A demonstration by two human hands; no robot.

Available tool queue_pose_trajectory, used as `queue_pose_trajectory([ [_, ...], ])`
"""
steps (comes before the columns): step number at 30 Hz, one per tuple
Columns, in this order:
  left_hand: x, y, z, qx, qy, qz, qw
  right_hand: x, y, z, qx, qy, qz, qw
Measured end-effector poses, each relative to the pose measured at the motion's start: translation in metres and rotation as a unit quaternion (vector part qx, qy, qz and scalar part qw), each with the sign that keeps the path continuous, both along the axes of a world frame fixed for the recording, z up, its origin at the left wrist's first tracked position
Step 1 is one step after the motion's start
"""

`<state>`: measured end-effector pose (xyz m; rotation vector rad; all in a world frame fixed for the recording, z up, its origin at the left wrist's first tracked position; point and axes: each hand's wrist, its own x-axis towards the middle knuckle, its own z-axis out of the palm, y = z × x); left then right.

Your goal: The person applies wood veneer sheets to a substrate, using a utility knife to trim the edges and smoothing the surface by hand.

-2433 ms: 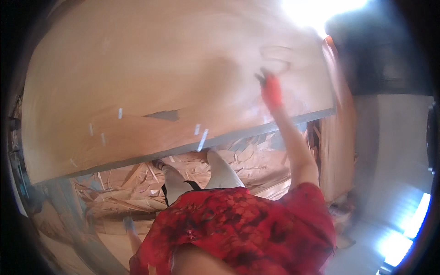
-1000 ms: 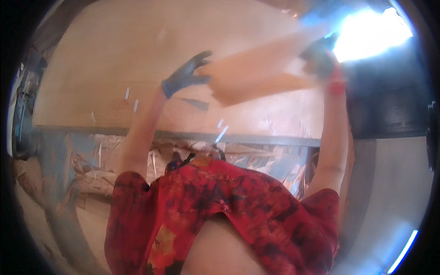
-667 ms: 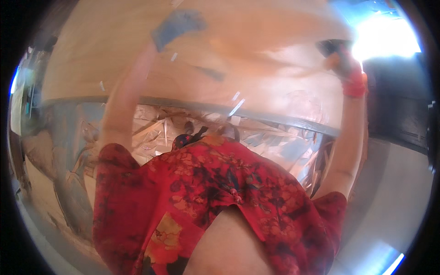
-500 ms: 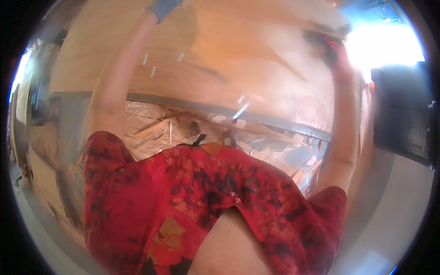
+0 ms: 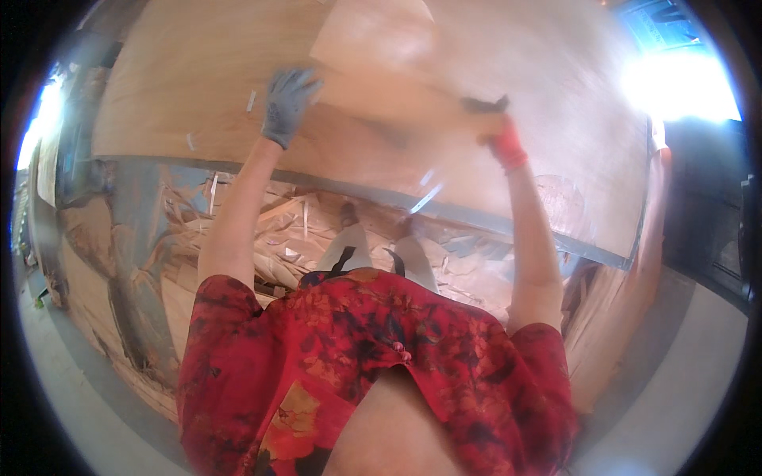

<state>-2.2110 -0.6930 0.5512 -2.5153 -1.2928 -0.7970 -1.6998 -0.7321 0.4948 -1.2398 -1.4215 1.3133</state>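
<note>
A broad, pale wood sheet lies across a flat stack in front of me. My left hand, in a grey glove, is over its left part, fingers outstretched and holding nothing that I can see. To the right is my right hand, in a red-orange glove with dark fingers and blurred by motion. It seems to pinch the right end of a tan veneer strip, which stretches toward the left hand. A lighter patch shows beyond the strip. Small pale strips lie near the sheet's front edge.
Torn veneer scraps cover the floor between the stack and my body, around my feet. A dark box-like object stands at the right, below a glaring bright light. Broken wood sheets lean at the left.
Both hands have come nearer to my body and closer together, from the far left and far right. The tan strip and a lighter patch now show between and beyond them.
</note>
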Motion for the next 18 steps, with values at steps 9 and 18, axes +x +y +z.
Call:
queue_pose_trajectory([
  [9,-0.02,-0.027,-0.054,-0.086,0.025,0.016,0.996,-0.029,-0.061,0.03,-0.275,0.262,-0.014,0.925],
  [18,-0.022,-0.016,-0.04,-0.099,-0.055,0.03,0.993,-0.053,-0.031,0.071,-0.209,-0.07,-0.035,0.975],
])
